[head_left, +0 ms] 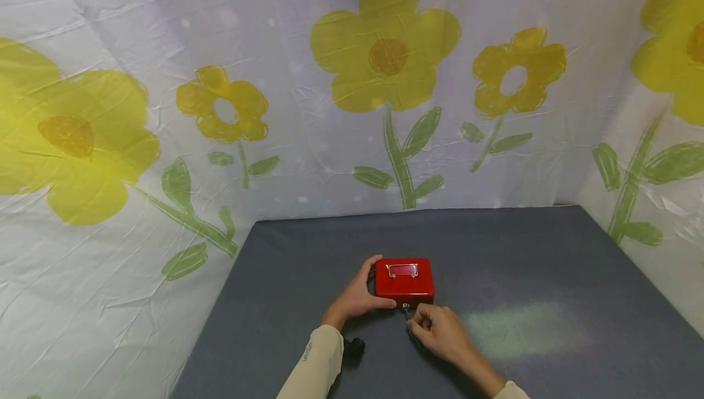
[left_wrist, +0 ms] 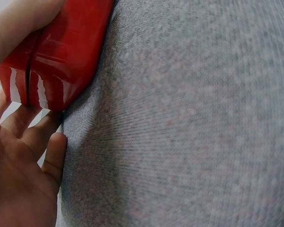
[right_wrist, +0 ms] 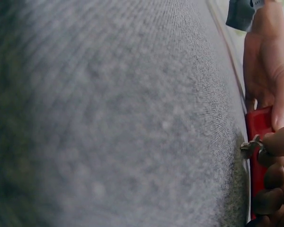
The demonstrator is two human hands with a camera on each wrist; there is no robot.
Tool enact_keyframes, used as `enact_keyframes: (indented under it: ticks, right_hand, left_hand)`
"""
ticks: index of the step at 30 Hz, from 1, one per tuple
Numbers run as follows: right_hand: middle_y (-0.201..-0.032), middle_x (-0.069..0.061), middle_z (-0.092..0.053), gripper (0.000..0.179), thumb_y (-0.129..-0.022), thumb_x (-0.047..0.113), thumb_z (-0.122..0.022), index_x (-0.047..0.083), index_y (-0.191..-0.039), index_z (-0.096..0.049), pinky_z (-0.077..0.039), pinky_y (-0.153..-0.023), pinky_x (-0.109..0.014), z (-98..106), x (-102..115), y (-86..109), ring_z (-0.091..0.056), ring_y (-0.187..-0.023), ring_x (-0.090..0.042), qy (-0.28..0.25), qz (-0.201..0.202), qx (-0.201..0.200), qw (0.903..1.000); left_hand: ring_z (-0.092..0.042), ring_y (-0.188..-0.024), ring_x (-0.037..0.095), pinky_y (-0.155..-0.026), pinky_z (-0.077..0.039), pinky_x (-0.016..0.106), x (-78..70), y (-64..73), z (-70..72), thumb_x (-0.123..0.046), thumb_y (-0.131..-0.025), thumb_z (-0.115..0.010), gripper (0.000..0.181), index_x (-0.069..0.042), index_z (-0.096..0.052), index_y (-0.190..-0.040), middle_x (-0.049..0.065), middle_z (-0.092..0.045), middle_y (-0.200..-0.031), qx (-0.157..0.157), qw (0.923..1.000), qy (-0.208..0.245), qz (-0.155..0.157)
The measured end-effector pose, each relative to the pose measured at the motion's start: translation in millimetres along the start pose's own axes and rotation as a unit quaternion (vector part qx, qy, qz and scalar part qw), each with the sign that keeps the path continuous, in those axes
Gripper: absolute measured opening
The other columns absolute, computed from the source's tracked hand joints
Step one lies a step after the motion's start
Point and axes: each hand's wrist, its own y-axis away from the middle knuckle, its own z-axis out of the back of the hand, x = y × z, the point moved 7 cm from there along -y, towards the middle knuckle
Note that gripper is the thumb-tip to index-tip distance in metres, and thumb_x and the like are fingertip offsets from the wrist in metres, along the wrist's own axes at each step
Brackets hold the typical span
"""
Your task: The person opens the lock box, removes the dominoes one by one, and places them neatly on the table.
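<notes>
A red metal cash box [head_left: 404, 286] with a silver lid handle [head_left: 403, 270] stands on the dark table. My left hand [head_left: 357, 292] grips its left side, thumb along the front and fingers round the side and back. In the left wrist view, the fingers of that hand [left_wrist: 26, 156] lie against the glossy red box [left_wrist: 68, 52]. At the front lock [head_left: 406, 306], my right hand [head_left: 440, 330] pinches a small key. The right wrist view has a bit of metal, the keys [right_wrist: 251, 145], beside the curled fingers [right_wrist: 276, 177]. How far the key sits in the lock is hidden.
The dark grey cloth-covered table [head_left: 522, 264] extends round the box. A black object [head_left: 354, 350], partly hidden, is by the left wrist. White curtains [head_left: 308, 161] printed with yellow flowers hang behind and at both sides. A light patch [head_left: 528, 329] falls right of the right hand.
</notes>
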Motion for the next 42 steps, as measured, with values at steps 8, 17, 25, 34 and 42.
enact_keyframes:
  ticks: [8,17,25,34,42]
  right_hand:
    - [-0.054,0.017,-0.047,0.029,-0.084,0.011,-0.079,0.026,-0.068,-0.061,-0.032,-0.048,-0.017,1.8,0.6,-0.7,-0.038,-0.048,0.005,-0.008,-0.009,-0.013,0.9998]
    - [-0.052,0.017,-0.047,0.032,-0.083,0.009,-0.079,0.026,-0.065,-0.058,-0.032,-0.047,-0.017,3.1,1.2,-1.4,-0.039,-0.047,0.005,-0.006,-0.012,-0.028,0.9995]
    - [-0.055,0.016,-0.048,0.027,-0.084,0.014,-0.081,0.027,-0.070,-0.062,-0.032,-0.046,-0.017,-2.2,5.0,-1.1,-0.038,-0.048,0.005,0.005,-0.008,-0.005,0.9999]
    - [-0.053,0.016,-0.048,0.028,-0.082,0.018,-0.085,0.028,-0.069,-0.063,-0.033,-0.048,-0.018,-2.7,3.6,-1.4,-0.039,-0.047,0.004,0.010,-0.017,-0.009,0.9998]
    - [-0.054,0.016,-0.046,0.027,-0.081,0.019,-0.087,0.030,-0.070,-0.065,-0.031,-0.048,-0.017,-2.8,1.2,-1.7,-0.038,-0.049,0.004,0.014,-0.034,-0.008,0.9993]
  left_hand:
    - [-0.043,-0.144,0.029,-0.118,-0.034,0.060,1.6,-0.9,0.3,-0.028,-0.076,-0.089,0.104,-0.016,-0.028,-0.159,0.006,-0.045,-0.157,-0.005,1.0000,0.000,-0.001]
    - [-0.043,-0.144,0.030,-0.118,-0.035,0.060,3.2,-2.6,0.2,-0.026,-0.075,-0.090,0.104,-0.016,-0.028,-0.158,0.006,-0.044,-0.157,-0.006,0.9999,0.005,-0.007]
    - [-0.042,-0.144,0.029,-0.119,-0.034,0.059,5.6,-3.5,0.1,-0.030,-0.076,-0.089,0.104,-0.017,-0.028,-0.159,0.005,-0.044,-0.157,0.002,1.0000,0.003,-0.005]
    - [-0.042,-0.145,0.029,-0.119,-0.032,0.060,5.1,-3.3,-0.5,-0.028,-0.075,-0.090,0.104,-0.017,-0.029,-0.158,0.005,-0.044,-0.157,-0.002,1.0000,0.002,-0.002]
    - [-0.041,-0.145,0.029,-0.119,-0.033,0.059,5.0,-3.0,-0.9,-0.028,-0.074,-0.090,0.104,-0.018,-0.029,-0.158,0.005,-0.044,-0.158,0.000,1.0000,0.005,0.000]
